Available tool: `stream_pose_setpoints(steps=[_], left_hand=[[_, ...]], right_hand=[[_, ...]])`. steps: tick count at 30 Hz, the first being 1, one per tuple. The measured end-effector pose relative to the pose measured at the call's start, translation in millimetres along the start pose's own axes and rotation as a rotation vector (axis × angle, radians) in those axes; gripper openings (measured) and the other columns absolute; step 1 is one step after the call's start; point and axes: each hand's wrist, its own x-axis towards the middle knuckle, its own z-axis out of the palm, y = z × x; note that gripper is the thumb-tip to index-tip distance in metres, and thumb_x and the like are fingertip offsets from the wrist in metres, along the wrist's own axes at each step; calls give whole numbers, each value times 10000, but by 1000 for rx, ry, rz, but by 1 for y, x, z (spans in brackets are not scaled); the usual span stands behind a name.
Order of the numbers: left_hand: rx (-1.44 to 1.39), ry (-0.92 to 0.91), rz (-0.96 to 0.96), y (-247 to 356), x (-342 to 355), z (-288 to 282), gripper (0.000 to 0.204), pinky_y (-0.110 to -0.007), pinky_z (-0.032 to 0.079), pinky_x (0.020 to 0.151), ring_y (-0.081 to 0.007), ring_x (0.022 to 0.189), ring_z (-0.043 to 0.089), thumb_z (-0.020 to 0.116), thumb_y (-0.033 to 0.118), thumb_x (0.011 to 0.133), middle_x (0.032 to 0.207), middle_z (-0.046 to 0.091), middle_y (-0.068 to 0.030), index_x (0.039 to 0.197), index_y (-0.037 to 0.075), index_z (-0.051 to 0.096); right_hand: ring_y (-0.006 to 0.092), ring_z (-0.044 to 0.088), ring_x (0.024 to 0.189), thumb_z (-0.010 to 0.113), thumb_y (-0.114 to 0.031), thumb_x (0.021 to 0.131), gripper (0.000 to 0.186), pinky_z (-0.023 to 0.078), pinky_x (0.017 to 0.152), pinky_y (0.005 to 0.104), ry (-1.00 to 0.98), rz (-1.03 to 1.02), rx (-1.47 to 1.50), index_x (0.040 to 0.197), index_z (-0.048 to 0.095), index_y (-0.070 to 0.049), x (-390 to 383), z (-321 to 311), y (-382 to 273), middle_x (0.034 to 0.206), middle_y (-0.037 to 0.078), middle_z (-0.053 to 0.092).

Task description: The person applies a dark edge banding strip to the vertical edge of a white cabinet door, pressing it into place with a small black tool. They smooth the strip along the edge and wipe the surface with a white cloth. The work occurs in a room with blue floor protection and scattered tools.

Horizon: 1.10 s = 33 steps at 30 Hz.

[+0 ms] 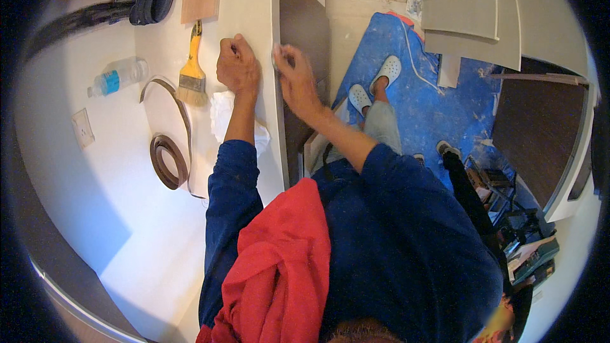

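My hands are on the long white panel (254, 0), which lies on the white worktop (114, 216) with its outer edge hanging toward the floor. My left hand (237, 65) rests on the panel's top face near that edge, fingers curled into a loose fist and pressing down; whether anything is inside the fist I cannot tell. My right hand (293, 77) is at the edge itself, fingers bent and pinched against the panel's rim, with something small and pale at the fingertips that I cannot make out.

As I judge it, the edge work is only partway: the dark brown edge-banding strip (169, 152) lies mostly coiled beside the panel, one loose end trailing up toward the brush, and I can't see how much of the rim is covered.

Just beside the panel, by my left hand, lies a yellow-handled paintbrush (191, 70), with a crumpled white cloth (223, 111) under my forearm. Farther from the panel sit a clear plastic bottle (119, 75) with a blue label and a white wall socket plate (82, 127). Beyond the panel's outer edge, a blue tarp (432, 108) covers the floor under my white clogs (375, 82).
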Motion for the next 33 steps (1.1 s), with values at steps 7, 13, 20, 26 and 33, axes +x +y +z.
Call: stream_pose_setpoints(steps=[7, 13, 20, 26, 33], left_hand=[[-2, -12, -26, 5, -1, -1, 396, -546, 519, 693, -421, 762, 698, 580, 433, 1053, 793, 713, -164, 898, 74, 639], [-15, 6, 6, 5, -1, -3, 386, -535, 508, 681, -405, 734, 680, 580, 422, 1059, 767, 692, -144, 880, 84, 631], [-30, 13, 12, 5, -1, -2, 386, -535, 501, 676, -400, 732, 673, 587, 419, 1059, 760, 683, -138, 866, 87, 621], [-4, 24, 18, 4, 0, -1, 383, -535, 504, 665, -396, 714, 677, 588, 426, 1057, 751, 687, -128, 862, 98, 623], [20, 37, 26, 3, -3, 1, 371, -527, 520, 672, -392, 721, 694, 595, 432, 1051, 751, 699, -125, 883, 105, 645]], right_hand=[[416, 565, 1258, 618, 119, 830, 721, 483, 1110, 479, -110, 14, -41, 1518, 590, -94, -4, -5, -3, 1393, 197, 595], [422, 570, 1277, 631, 161, 820, 793, 461, 1130, 492, -27, -60, -31, 1562, 561, -109, 8, -3, 4, 1430, 222, 569], [424, 573, 1272, 627, 168, 823, 801, 461, 1124, 490, -86, -34, -31, 1568, 556, -119, -4, -4, 1, 1442, 222, 568], [414, 573, 1271, 614, 176, 819, 801, 464, 1130, 477, -70, -52, -19, 1561, 564, -122, 1, -4, 6, 1421, 209, 577], [403, 568, 1278, 610, 172, 809, 809, 453, 1141, 463, -96, 45, 26, 1555, 576, -139, -14, -8, 5, 1419, 197, 579]])
